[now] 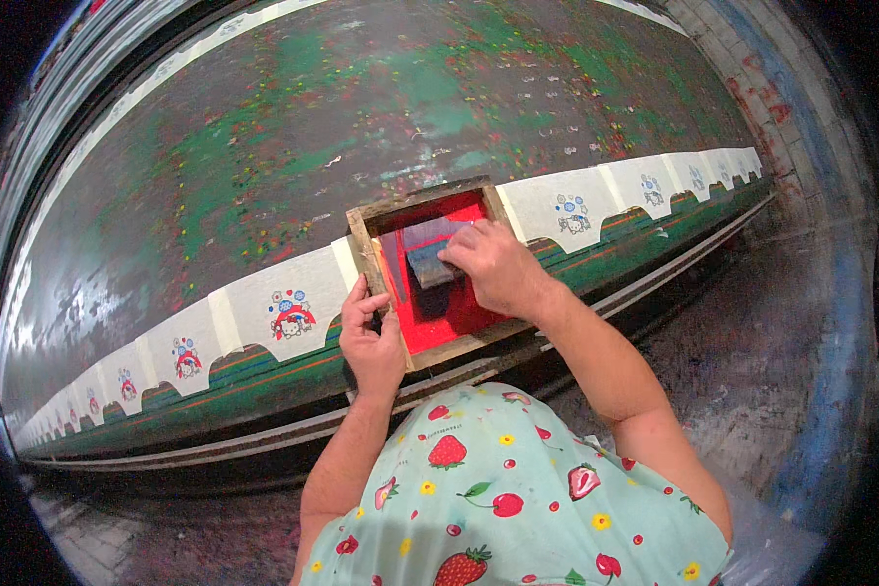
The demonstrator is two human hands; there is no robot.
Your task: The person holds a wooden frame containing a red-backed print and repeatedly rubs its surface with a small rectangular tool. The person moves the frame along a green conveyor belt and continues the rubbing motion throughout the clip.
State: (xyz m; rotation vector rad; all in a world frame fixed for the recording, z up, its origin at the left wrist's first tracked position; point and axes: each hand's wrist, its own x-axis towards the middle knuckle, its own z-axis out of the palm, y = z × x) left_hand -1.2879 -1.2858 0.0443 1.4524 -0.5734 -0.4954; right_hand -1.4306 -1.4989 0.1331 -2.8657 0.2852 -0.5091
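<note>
**Squeegee under the right hand, frame pinned by the left**

Paint-spattered and long, the printing table (361,107) runs across the whole view, its dark top flecked with green, red and yellow. Along its near edge lies a row of white fabric pieces (288,303) with scalloped lower edges, each one to the left bearing a small red, blue and white cartoon print; those to the right carry a paler blue and white one.

At the middle of that near edge sits a wooden screen frame (361,249), roughly square and turned a little askew to the table's edge, its mesh flooded with red ink (439,313). It lies on top of the fabric row, covering one piece.

The left hand (371,342) grips the frame's near-left corner, thumb and fingers curled over the wooden rail, closed on it. The right hand (493,264) is inside the frame toward its far-right part, fingers folded down over a grey-blue squeegee (430,256) and holding it against the mesh. The squeegee's long axis runs roughly across the frame, left to right, and its blade sticks out leftward from under the fingers. The open stretch of red mesh lies on the near side of the blade, toward the person; the right hand is the one on it, the left well clear at the rail.

A strawberry-and-cherry patterned garment (498,498) fills the lower edge.
</note>
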